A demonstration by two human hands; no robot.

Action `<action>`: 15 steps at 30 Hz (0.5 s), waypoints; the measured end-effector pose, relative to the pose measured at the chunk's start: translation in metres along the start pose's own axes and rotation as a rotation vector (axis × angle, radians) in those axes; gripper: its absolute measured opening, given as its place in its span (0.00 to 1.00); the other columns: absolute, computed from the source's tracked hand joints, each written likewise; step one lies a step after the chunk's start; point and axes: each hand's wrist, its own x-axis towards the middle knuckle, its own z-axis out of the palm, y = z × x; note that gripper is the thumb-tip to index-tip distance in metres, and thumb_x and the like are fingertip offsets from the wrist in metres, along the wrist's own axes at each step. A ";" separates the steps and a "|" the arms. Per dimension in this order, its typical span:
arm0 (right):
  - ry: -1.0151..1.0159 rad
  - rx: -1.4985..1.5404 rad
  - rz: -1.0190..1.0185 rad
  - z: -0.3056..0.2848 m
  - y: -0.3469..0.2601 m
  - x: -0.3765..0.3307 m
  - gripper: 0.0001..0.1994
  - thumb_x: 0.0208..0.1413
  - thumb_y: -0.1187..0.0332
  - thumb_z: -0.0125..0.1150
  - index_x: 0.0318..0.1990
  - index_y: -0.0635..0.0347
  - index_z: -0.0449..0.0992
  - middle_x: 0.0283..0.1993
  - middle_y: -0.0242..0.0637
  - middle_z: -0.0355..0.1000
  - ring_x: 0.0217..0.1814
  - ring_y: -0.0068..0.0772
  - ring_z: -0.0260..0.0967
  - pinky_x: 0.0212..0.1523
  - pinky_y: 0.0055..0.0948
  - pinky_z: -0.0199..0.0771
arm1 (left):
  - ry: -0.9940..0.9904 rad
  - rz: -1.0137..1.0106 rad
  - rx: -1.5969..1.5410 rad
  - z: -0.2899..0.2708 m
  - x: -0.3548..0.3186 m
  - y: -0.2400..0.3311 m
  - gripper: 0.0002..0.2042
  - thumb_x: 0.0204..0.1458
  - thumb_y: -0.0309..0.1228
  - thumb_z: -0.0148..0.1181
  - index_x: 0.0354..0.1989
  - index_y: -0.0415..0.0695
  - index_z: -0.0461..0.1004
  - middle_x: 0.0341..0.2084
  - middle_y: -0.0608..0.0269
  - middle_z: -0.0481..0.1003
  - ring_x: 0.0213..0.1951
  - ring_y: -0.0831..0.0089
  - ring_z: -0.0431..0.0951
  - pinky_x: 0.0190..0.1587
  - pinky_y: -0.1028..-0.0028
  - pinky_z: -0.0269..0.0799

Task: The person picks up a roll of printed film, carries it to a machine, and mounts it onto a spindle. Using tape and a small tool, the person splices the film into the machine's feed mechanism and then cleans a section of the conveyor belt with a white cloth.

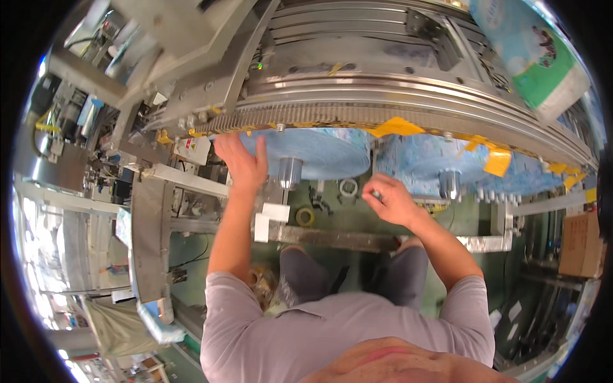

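Observation:
My left hand (242, 163) is raised at the left edge of a big roll of light blue printed film (332, 153), fingers spread and thumb apart. Whether it touches the roll is hard to tell. From the roll's middle juts a metal shaft (290, 172). My right hand (391, 202) is closed in front of the gap between this roll and a second blue film roll (412, 165). Something small and greyish shows between its thumb and fingers, too small to name. The second roll sits on its own metal shaft (449, 184).
A toothed metal rail (319, 120) with yellow tape (397, 126) runs above the rolls. Below lie a yellow tape roll (305, 217) and a white ring (348, 187). A low metal beam (338, 239) crosses before my legs. A cardboard box (580, 246) stands far right.

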 end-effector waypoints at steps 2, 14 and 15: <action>0.209 -0.154 -0.186 0.005 0.007 0.046 0.13 0.59 0.66 0.72 0.46 0.60 0.77 0.45 0.45 0.76 0.47 0.55 0.74 0.48 0.47 0.76 | 0.054 0.155 0.073 0.037 0.020 -0.015 0.21 0.65 0.40 0.55 0.58 0.37 0.75 0.56 0.45 0.75 0.55 0.41 0.72 0.62 0.44 0.60; 0.800 -0.548 -0.516 0.090 0.086 0.114 0.27 0.61 0.56 0.70 0.59 0.68 0.72 0.56 0.52 0.75 0.53 0.58 0.72 0.55 0.47 0.73 | 0.384 0.197 0.011 0.089 0.014 -0.034 0.19 0.63 0.51 0.56 0.46 0.48 0.80 0.41 0.56 0.77 0.44 0.51 0.74 0.46 0.53 0.62; 0.796 -0.503 -0.528 0.088 0.078 0.116 0.26 0.61 0.58 0.70 0.59 0.66 0.73 0.56 0.52 0.75 0.54 0.58 0.71 0.56 0.47 0.73 | 0.398 0.203 0.022 0.088 0.015 -0.032 0.20 0.63 0.53 0.56 0.45 0.48 0.80 0.41 0.56 0.77 0.44 0.51 0.74 0.46 0.53 0.62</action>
